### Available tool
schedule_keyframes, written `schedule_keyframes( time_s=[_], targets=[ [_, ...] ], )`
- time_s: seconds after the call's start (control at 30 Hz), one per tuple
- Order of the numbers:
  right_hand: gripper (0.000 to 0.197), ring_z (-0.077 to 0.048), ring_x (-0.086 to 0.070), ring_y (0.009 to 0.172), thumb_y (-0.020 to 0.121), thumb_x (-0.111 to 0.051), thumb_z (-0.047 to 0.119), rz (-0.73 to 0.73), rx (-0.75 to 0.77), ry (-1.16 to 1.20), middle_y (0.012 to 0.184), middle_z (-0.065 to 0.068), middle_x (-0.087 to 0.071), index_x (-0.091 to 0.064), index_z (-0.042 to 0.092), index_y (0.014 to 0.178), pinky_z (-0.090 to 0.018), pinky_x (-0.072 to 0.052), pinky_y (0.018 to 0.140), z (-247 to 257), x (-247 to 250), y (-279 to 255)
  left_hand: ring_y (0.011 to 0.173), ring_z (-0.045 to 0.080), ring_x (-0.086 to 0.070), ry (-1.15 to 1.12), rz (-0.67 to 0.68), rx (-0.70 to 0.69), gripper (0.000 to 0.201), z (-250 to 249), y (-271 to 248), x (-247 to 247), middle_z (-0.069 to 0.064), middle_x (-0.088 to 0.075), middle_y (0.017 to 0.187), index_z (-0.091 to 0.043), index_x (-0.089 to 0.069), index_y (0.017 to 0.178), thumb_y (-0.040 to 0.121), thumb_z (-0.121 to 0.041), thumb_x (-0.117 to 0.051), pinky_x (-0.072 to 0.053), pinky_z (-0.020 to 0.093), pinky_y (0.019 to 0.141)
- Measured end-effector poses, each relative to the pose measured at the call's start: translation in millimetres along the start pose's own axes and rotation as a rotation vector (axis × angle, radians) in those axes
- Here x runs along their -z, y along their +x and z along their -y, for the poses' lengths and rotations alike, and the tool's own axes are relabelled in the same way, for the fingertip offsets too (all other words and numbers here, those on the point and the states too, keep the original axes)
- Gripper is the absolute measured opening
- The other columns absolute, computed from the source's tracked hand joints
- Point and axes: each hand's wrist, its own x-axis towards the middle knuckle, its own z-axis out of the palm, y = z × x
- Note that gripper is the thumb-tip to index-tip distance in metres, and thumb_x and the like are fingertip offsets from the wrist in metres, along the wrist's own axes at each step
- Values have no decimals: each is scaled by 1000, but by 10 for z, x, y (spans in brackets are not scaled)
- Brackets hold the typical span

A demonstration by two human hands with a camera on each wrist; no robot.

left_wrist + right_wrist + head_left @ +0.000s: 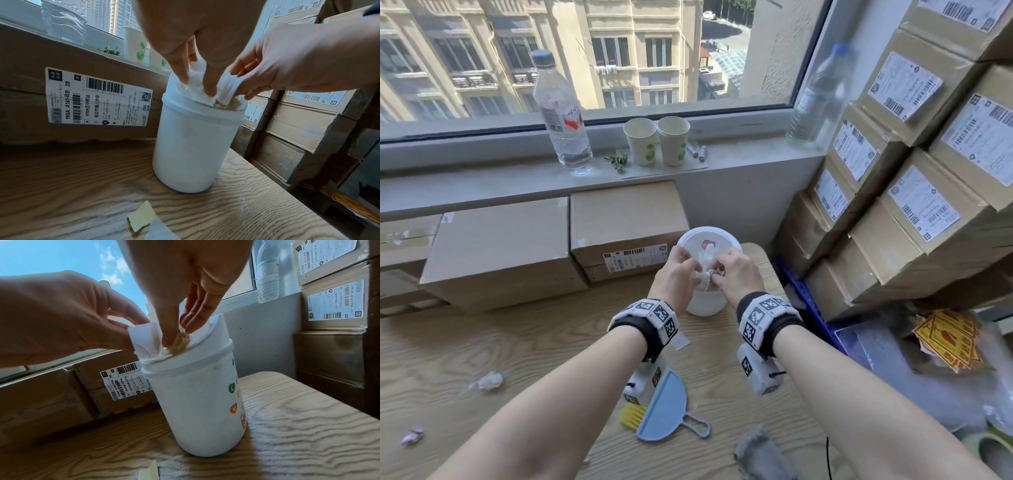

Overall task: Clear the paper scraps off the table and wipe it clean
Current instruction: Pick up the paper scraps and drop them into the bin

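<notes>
A white cylindrical bin (703, 305) stands on the wooden table (482, 342) at its far right, with its lid (709, 238) flipped up behind. Both hands meet over its mouth. My left hand (690, 270) pinches a wad of white paper (144, 339) at the rim. My right hand (719, 274) pinches a brownish crumpled scrap (180, 342) sticking out of the opening. A crumpled white scrap (488, 381) and a small pinkish scrap (412, 435) lie at the table's left. A yellowish slip (141, 216) lies in front of the bin.
A blue dustpan (666, 407), a yellow brush (632, 416) and a grey cloth (756, 448) lie near me. Cardboard boxes (500, 250) line the table's back and stack high at the right (914, 205). On the windowsill stand a water bottle (561, 113) and two paper cups (657, 140).
</notes>
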Motion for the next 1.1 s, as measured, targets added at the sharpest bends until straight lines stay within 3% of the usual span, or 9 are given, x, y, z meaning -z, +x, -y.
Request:
schedule_keyframes(
  time_s=[0.1, 0.23, 0.4, 0.53, 0.73, 0.83, 0.97, 1.1],
  targets=[
    [17, -28, -60, 94, 83, -62, 13, -17, -16, 70, 102, -10, -63, -61, 7, 99, -33, -47, 80, -3, -10, 13, 87, 34, -58, 10, -4, 0, 17, -7, 20, 8, 15, -52, 110, -1, -67, 97, 84, -11, -64, -49, 41, 80],
    [30, -28, -61, 86, 83, -60, 13, -52, -18, 146, 95, -10, -67, -52, 14, 112, -35, -49, 75, -17, -6, -14, 95, 32, -57, 7, -1, 17, 25, -38, 58, 8, 13, -54, 112, -4, -59, 107, 84, -12, -64, -48, 41, 85],
    [19, -31, -60, 92, 91, -49, 10, -33, 65, 89, 101, -13, -65, -66, 5, 100, -36, -48, 76, -64, -31, -40, 111, 28, -48, 88, -45, -8, 23, -40, 43, -20, 12, -61, 108, -3, -59, 103, 82, -10, -64, -44, 39, 86],
    [22, -33, -58, 90, 91, -44, 6, 14, 71, 41, 98, -14, -58, -64, 1, 97, -33, -44, 71, -88, -50, -71, 108, 28, -51, 77, -50, -3, 21, -67, 33, -36, 11, -64, 105, -3, -60, 102, 83, -10, -63, -41, 36, 87],
    [37, -26, -61, 100, 84, -55, 14, -1, 39, 166, 110, -8, -64, -53, 12, 120, -36, -50, 87, -114, 11, -151, 95, 31, -58, 30, -30, 9, 24, -112, 78, -48, 12, -57, 111, -3, -55, 104, 81, -5, -63, -46, 39, 84],
    [36, -23, -63, 95, 87, -60, 21, -8, 31, 176, 106, -5, -65, -52, 16, 121, -36, -51, 84, -134, 23, -137, 101, 30, -57, 85, -6, 6, 24, -114, 77, -34, 10, -62, 110, -6, -55, 106, 82, -4, -58, -43, 36, 87],
    [22, -25, -61, 97, 92, -54, 21, -33, 50, 122, 109, -5, -64, -61, 13, 111, -36, -50, 80, -137, 9, -96, 101, 29, -56, 85, 32, 44, 24, -63, 75, -11, 10, -62, 110, -10, -56, 108, 84, -11, -59, -43, 37, 88],
    [23, -25, -58, 92, 93, -49, 20, -13, 26, 25, 104, -7, -56, -67, 16, 107, -31, -43, 68, -121, -30, -46, 100, 30, -58, 73, 101, 54, 20, 24, 72, -10, 11, -65, 106, -14, -58, 108, 88, -16, -56, -46, 38, 86]
  ],
)
